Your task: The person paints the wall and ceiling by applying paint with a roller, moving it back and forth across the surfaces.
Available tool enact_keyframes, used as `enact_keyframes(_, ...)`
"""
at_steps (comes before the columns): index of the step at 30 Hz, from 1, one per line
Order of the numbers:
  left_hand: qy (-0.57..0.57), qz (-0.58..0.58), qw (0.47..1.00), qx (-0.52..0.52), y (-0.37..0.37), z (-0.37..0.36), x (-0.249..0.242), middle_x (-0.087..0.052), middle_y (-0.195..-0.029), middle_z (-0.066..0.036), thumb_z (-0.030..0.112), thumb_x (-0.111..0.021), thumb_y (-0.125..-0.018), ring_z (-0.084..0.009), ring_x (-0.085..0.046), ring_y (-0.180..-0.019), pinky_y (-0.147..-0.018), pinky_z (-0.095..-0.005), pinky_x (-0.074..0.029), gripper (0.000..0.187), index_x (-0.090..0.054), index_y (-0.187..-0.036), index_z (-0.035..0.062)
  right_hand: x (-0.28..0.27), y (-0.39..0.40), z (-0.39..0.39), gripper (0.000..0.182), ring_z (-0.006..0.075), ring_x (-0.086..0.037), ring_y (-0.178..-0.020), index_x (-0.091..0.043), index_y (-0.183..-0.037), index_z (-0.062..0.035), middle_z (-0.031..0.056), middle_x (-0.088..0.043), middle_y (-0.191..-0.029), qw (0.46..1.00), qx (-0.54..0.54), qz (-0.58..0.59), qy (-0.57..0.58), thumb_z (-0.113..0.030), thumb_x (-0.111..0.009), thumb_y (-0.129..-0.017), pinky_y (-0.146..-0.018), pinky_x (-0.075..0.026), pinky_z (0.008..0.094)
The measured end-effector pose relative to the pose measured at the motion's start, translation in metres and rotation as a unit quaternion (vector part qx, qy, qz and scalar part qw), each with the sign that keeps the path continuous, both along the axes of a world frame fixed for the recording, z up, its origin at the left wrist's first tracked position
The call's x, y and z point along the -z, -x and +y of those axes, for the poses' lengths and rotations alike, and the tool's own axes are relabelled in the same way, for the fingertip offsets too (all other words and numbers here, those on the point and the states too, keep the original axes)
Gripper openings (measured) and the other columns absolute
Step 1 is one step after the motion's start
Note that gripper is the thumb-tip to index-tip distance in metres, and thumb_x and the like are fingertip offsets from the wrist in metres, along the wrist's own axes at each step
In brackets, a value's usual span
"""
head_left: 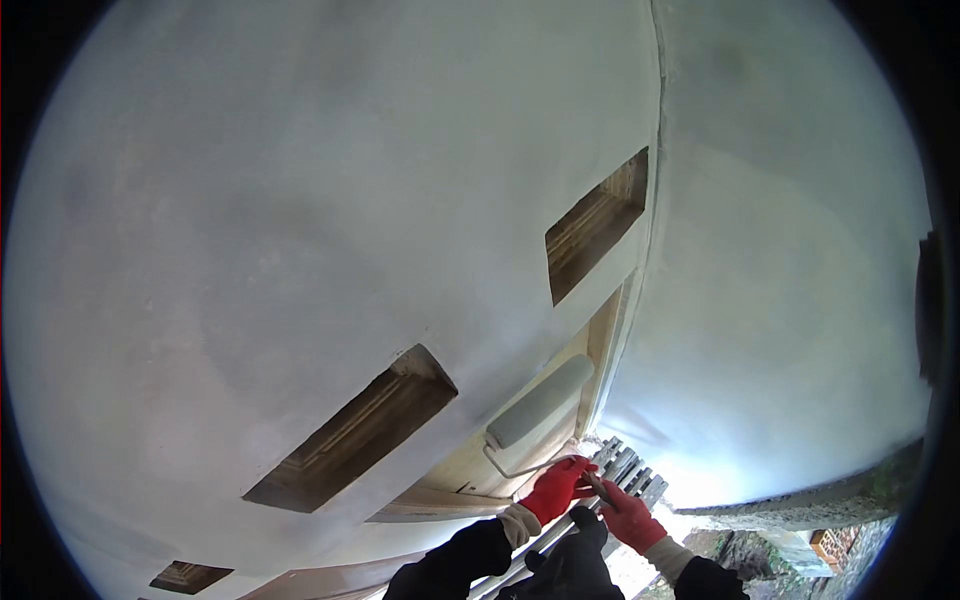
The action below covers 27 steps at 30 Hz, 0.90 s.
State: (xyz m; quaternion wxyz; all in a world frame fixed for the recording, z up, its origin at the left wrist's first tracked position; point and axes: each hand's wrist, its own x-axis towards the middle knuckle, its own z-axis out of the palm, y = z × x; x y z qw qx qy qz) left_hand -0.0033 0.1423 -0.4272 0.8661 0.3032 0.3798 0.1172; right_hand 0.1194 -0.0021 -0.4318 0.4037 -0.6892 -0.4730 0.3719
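Observation:
A paint roller (540, 403) with a long pale grey sleeve is held out ahead of me, its sleeve overlapping a wood-lined opening (470, 462) in this view. The bent wire frame runs down from the sleeve to my hands. My left hand (556, 490), in a red glove, is closed around the lower end of the wire close to the handle. Just right of it, my right hand (631, 516), also red-gloved, grips the brownish handle (598, 487). The fingers of both gloves are almost together.
Smooth grey-white wall (280, 230) fills most of the view, meeting another pale wall (780, 270) along a cracked corner line. Recessed rectangular openings (355, 430) show wood inside. Below lie grey slats (628, 468), and bricks (832, 548) at lower right.

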Motion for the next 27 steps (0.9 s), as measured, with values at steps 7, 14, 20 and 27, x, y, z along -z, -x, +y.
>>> enact_keyframes(7,0.002,-0.024,0.999,-0.031,-0.064,-0.064,0.057,-0.058,-0.104,-0.013,0.022,-0.042,-0.097,-0.028,-0.061,-0.095,-0.085,-0.0447,-0.052,0.019,-0.05,-0.101,0.0049,0.05,-0.07,-0.062,0.052,0.0354,-0.064,-0.085,-0.047,-0.128,-0.0118,0.0222,-0.063,-0.089,1.0,-0.015,-0.003,-0.006,-0.013,-0.062,-0.078,-0.073,-0.051,0.0393)
enact_keyframes(14,-0.05,-0.074,0.995,-0.052,-0.078,-0.069,0.032,-0.058,-0.096,-0.011,0.021,-0.042,-0.097,-0.0252,-0.06,-0.091,-0.085,-0.0419,-0.052,0.019,-0.051,-0.099,0.0045,0.011,-0.083,-0.063,0.055,0.0278,-0.066,-0.081,-0.041,-0.134,-0.0123,0.0174,-0.064,-0.093,0.999,-0.034,-0.007,-0.016,-0.004,-0.056,-0.081,-0.067,-0.051,0.0329)
enact_keyframes(20,-0.12,-0.1,0.987,-0.05,-0.085,-0.062,-0.066,-0.058,-0.095,-0.011,0.019,-0.041,-0.098,-0.0245,-0.06,-0.091,-0.085,-0.0405,-0.053,0.018,-0.052,-0.1,0.0043,-0.076,-0.088,-0.054,0.056,0.0378,-0.061,-0.087,-0.038,-0.133,-0.009,0.0222,-0.062,-0.095,0.993,-0.033,-0.066,-0.088,-0.008,-0.058,-0.08,-0.072,-0.049,0.0417)
enact_keyframes(27,-0.211,-0.133,0.967,-0.056,-0.117,-0.077,-0.158,-0.058,-0.095,-0.011,0.018,-0.043,-0.097,-0.0247,-0.062,-0.09,-0.083,-0.0398,-0.054,0.018,-0.051,-0.098,0.0019,-0.089,-0.129,-0.067,0.057,0.0311,-0.061,-0.09,-0.038,-0.134,-0.0059,0.0187,-0.059,-0.104,0.934,-0.017,-0.261,-0.245,0.0,-0.054,-0.08,-0.069,-0.052,0.0363)
